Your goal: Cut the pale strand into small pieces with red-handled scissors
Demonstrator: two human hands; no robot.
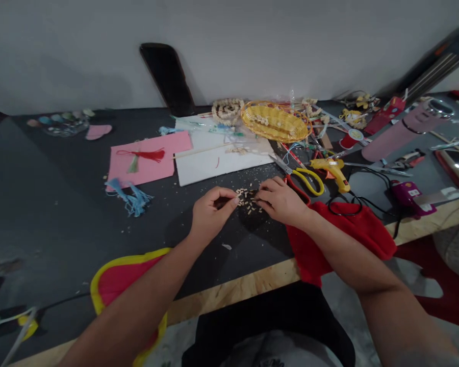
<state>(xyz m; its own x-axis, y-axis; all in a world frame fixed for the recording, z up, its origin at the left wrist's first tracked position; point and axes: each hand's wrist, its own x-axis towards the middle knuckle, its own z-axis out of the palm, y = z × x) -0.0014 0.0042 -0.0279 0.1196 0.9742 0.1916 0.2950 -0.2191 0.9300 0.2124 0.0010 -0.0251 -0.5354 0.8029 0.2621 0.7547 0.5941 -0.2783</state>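
Small pale bead-like pieces [248,203] lie scattered on the dark table, between my two hands. My left hand [214,210] is at their left side, thumb and forefinger pinched together; a tiny pale bit shows at the fingertips, too small to name. From the right, my right hand [279,200] reaches the pieces with its fingertips bent down and together; what they hold, if anything, is hidden. Just beyond my right hand are yellow-handled scissors [309,179]. A white board [199,168] lies behind the pieces.
A yellow woven basket [275,122] stands at the back, with a phone [168,76] against the wall. Pink sheet [149,145] and blue tassels [132,198] lie left. On the right are a glue gun [332,171], red cloth [352,229] and pink flask [405,132].
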